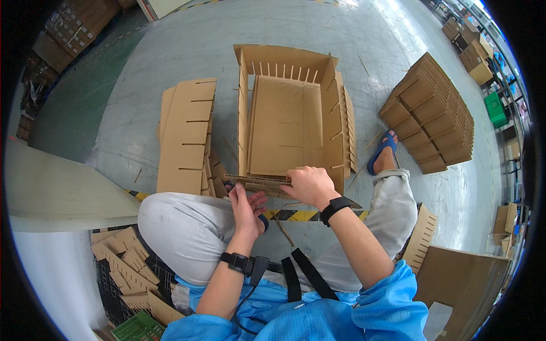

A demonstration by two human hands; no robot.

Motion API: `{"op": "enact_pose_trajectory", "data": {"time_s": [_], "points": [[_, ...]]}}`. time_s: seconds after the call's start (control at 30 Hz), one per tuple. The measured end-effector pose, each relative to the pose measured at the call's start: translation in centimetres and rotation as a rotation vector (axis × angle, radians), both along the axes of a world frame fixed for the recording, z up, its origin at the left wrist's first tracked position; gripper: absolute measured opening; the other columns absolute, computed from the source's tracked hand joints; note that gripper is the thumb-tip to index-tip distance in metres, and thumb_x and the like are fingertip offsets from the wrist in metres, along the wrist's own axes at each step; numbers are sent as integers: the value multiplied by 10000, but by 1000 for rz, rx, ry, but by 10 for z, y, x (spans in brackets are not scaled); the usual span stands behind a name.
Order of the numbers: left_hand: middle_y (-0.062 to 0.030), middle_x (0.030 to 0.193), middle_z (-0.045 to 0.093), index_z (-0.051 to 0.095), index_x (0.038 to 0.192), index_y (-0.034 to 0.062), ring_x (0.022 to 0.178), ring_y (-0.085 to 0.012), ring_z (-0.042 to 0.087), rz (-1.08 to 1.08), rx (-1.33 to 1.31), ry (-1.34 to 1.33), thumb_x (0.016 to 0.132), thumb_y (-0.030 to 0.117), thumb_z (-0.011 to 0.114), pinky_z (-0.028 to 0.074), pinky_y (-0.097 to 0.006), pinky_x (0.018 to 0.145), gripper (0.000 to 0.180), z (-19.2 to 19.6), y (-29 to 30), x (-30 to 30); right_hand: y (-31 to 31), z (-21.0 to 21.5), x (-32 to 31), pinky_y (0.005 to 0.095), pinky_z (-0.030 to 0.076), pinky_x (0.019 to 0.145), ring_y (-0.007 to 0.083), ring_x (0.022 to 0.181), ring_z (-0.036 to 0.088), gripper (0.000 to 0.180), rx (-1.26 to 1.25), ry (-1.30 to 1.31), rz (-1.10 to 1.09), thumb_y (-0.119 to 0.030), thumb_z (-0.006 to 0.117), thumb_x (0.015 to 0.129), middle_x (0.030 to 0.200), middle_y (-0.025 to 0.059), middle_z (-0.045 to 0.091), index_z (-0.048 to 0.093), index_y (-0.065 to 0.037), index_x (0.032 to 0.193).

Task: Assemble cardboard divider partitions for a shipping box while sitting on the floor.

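Observation:
In front of me stands an open frame of slotted cardboard dividers (330, 119), with a flat cardboard sheet (284, 122) inside it. Across its near end runs a cardboard strip (259, 181), seen nearly edge-on. My right hand (311, 184) grips the right part of this strip, fingers bent over its top edge. Just below the strip's left end is my left hand (245, 210), palm turned up and fingers apart. Its thumb tip reaches the strip's edge. The lower side of the strip is partly hidden by my hands.
Slotted cardboard panels (185, 136) lie stacked left of the frame. A tall stack of cardboard partitions (429, 116) stands at the right, beyond my foot in a blue slipper (382, 150). Cardboard offcuts (128, 264) lie at lower left; a large cardboard box (460, 287) is at lower right.

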State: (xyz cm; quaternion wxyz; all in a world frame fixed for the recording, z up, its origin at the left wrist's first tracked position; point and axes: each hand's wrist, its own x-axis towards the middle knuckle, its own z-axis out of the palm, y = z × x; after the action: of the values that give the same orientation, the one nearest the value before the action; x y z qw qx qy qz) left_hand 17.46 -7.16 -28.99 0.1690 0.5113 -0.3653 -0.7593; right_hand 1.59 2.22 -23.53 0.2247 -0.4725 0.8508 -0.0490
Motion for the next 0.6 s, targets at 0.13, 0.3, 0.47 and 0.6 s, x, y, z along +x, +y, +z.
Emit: {"op": "enact_pose_trajectory", "data": {"time_s": [0.13, 0.3, 0.47, 0.6], "points": [[-118, 956, 633, 331, 1225, 176, 839, -218, 635, -7, -10, -16, 965, 580, 373, 496, -370, 703, 483, -4, -1, 0, 1, -1, 0, 420, 543, 713, 305, 838, 678, 341, -13, 4, 0, -420, 637, 830, 848, 129, 698, 694, -84, 847], [-120, 952, 633, 325, 1231, 175, 829, -220, 635, -21, -10, -19, 964, 582, 372, 498, -374, 701, 490, -7, -1, 1, 2, -1, 1, 419, 544, 709, 301, 833, 679, 336, -31, 8, -4, -416, 640, 827, 841, 128, 698, 693, -85, 844], [-120, 946, 634, 321, 1233, 173, 811, -221, 637, -14, -14, -21, 965, 582, 370, 498, -381, 701, 492, -9, -1, 1, 2, -1, 4, 423, 543, 707, 303, 835, 677, 336, -44, 9, -9, -413, 644, 822, 834, 123, 697, 692, -81, 841], [-120, 944, 634, 318, 1248, 173, 807, -219, 636, -13, -15, -21, 964, 584, 368, 497, -381, 704, 502, -7, 0, 1, 2, -3, 5, 422, 542, 707, 304, 832, 677, 333, -20, -4, -8, -409, 647, 819, 835, 122, 696, 690, -79, 846]]}}
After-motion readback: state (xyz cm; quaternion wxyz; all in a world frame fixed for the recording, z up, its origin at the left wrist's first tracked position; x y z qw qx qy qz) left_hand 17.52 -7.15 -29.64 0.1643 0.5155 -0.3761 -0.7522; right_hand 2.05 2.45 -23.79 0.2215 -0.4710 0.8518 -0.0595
